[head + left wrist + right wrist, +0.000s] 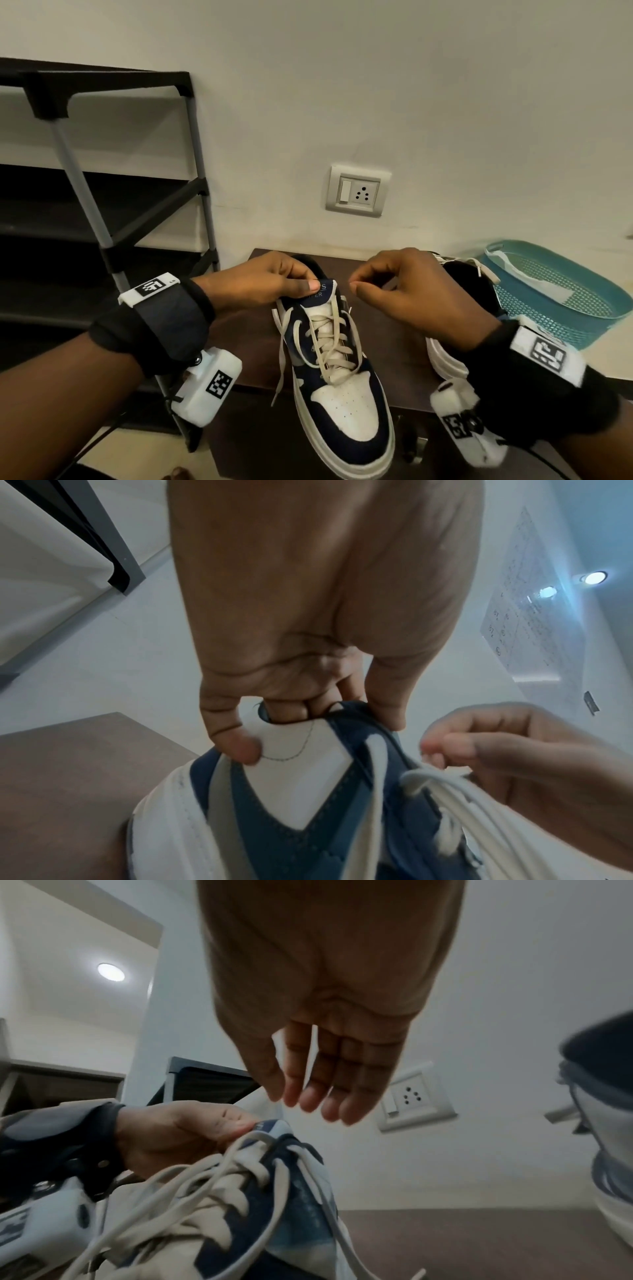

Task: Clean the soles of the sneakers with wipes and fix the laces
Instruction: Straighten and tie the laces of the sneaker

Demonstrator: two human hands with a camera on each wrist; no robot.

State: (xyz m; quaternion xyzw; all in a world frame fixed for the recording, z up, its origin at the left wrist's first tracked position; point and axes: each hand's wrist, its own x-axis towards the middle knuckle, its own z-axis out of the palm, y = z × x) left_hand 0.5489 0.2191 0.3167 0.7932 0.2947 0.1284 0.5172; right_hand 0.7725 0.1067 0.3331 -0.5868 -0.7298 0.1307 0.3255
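Note:
A navy and white sneaker stands on a dark brown table, toe towards me. Its cream laces are threaded but untied, and one loose end hangs down its left side. My left hand pinches the sneaker's tongue at the top, thumb on the label, fingers inside the opening. My right hand hovers just right of the tongue with relaxed fingers, holding nothing. The second sneaker stands behind my right hand, largely hidden.
A teal mesh basket with a white cloth in it sits on the floor at the right. A dark shoe rack stands at the left against the wall. A wall socket is straight ahead.

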